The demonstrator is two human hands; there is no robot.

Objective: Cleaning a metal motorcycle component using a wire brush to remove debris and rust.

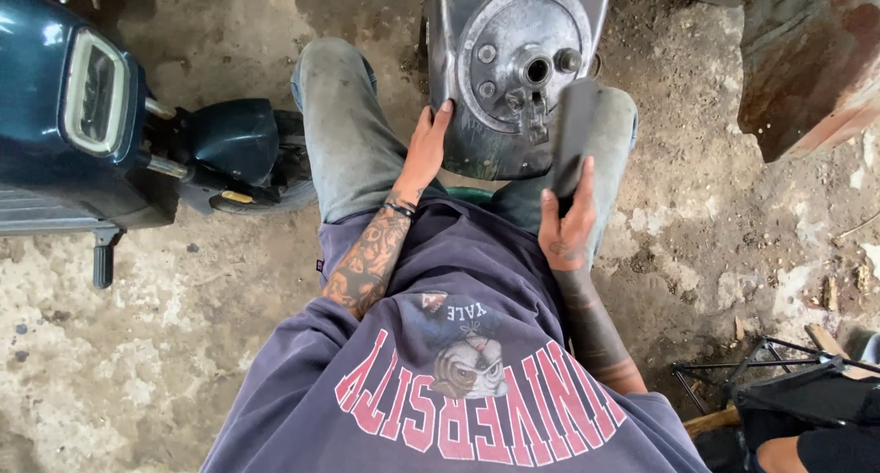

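Our hands steady a bare metal fuel tank between our knees

Left hand [426, 148] lies flat on the tank [513, 60]; right hand [568, 221] grips a dark sanding block [570, 134]. Propped only by knees, the tank might slip onto the concrete floor [137, 363] near the blue scooter [92, 115]

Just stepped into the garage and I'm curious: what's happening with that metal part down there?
A seated person steadies a grey, worn metal fuel tank between the knees. The left hand rests flat on its lower edge, while the right hand grips a dark flat strip, possibly sandpaper, laid against the tank's side. A dark blue scooter stands on the stained concrete floor to the left.
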